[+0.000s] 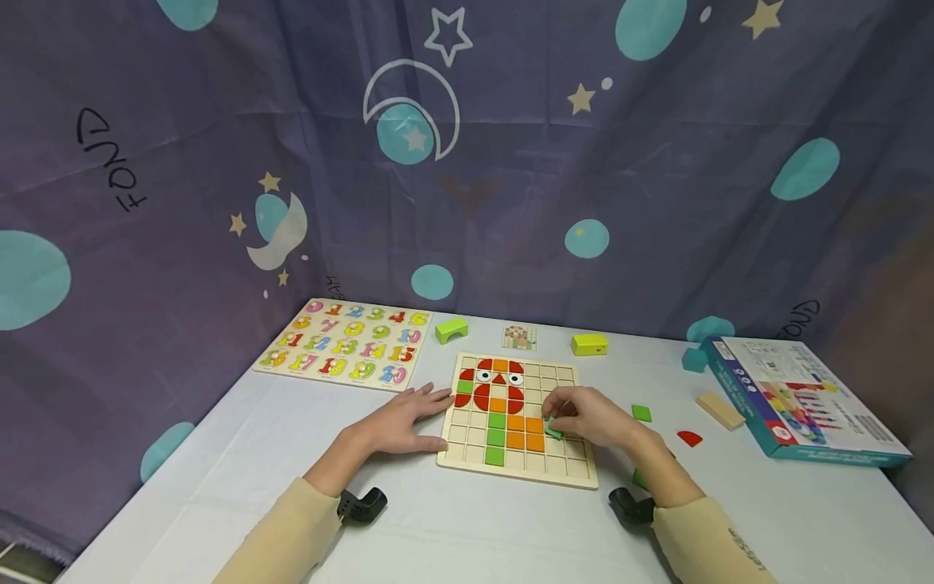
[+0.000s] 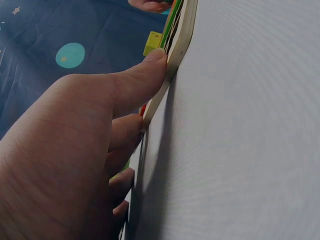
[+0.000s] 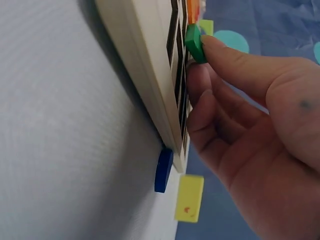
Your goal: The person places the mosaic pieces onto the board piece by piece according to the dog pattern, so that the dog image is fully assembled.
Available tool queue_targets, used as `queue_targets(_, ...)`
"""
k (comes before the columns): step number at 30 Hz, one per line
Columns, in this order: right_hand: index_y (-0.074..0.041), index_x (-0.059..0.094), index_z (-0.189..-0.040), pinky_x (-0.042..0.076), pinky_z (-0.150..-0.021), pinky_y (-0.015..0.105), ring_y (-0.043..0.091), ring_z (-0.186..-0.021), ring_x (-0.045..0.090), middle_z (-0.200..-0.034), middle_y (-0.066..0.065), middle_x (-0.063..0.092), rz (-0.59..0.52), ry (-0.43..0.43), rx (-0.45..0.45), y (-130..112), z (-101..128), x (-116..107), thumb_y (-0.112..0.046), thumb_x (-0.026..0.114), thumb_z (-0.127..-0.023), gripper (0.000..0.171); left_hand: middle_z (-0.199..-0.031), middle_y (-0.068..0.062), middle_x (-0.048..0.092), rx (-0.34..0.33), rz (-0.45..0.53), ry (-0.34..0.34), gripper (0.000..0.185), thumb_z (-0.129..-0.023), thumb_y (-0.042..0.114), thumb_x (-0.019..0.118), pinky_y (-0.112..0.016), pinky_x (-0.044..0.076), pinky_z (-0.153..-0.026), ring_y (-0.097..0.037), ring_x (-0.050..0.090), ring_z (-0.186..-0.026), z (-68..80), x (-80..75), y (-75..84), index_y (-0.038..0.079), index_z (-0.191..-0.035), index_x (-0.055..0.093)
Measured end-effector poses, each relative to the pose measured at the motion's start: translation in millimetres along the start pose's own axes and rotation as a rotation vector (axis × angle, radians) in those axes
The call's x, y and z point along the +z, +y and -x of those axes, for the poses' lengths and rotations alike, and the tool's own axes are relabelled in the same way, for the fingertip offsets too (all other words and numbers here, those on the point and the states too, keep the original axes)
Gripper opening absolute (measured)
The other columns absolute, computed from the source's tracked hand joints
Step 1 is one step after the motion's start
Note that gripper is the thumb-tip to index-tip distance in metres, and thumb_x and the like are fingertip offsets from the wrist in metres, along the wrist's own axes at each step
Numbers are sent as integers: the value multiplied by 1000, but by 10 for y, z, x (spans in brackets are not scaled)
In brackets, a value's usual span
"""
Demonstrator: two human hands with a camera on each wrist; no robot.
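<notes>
A wooden grid board (image 1: 566, 470) lies on the white table, partly filled with red, orange and green tiles and two eye pieces. My left hand (image 1: 404, 420) rests at its left side, fingers fairly straight. In the left wrist view the thumb (image 2: 142, 75) touches the board's rim (image 2: 186, 37). My right hand (image 1: 587, 415) is over the right half of the grid, pinching a green square tile (image 3: 195, 44) between thumb and fingers. That tile is tilted, right of the orange squares (image 1: 525, 434). The fingertips hide some grid cells.
A number puzzle (image 1: 343, 345) lies at the back left. Behind the board are a green arch block (image 1: 452, 329), a picture card (image 1: 520, 337) and a yellow block (image 1: 589, 345). Rightward lie a green tile (image 1: 641, 414), a red piece (image 1: 689, 438), a wooden block (image 1: 720, 410) and a box (image 1: 824, 397).
</notes>
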State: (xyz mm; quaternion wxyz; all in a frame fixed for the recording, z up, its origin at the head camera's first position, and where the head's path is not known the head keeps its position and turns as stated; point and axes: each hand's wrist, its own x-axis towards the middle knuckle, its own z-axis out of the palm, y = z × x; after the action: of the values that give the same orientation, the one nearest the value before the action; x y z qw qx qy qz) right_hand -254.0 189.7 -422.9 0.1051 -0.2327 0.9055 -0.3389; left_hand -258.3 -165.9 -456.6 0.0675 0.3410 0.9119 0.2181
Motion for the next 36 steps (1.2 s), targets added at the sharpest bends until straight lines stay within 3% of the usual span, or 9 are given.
queue_targets(4,-10,68,-98,51,-73,30,17,-82,56,-89,-2,63,3,22,45,-16,-27,3,0,74,-89,14,-161,2,35,1,7,1,78,-90,54,68,-52,13,-122,-33,20,-151,1,-9,7,15,-154,46)
queue_targets(25,-9,69,-95,50,-70,29,17,-78,54,-83,-3,60,59,5,1,29,21,4,0,78,-86,16,-161,2,35,1,7,4,78,-90,55,68,-52,14,-121,-33,19,-151,2,-12,17,15,-153,46)
queue_targets(36,-8,69,-99,49,-65,27,19,-81,55,-87,-2,61,20,49,55,123,157,-168,-7,78,-88,13,-162,1,34,4,3,-3,79,-91,55,67,-52,13,-122,-33,18,-151,6,-9,16,14,-154,45)
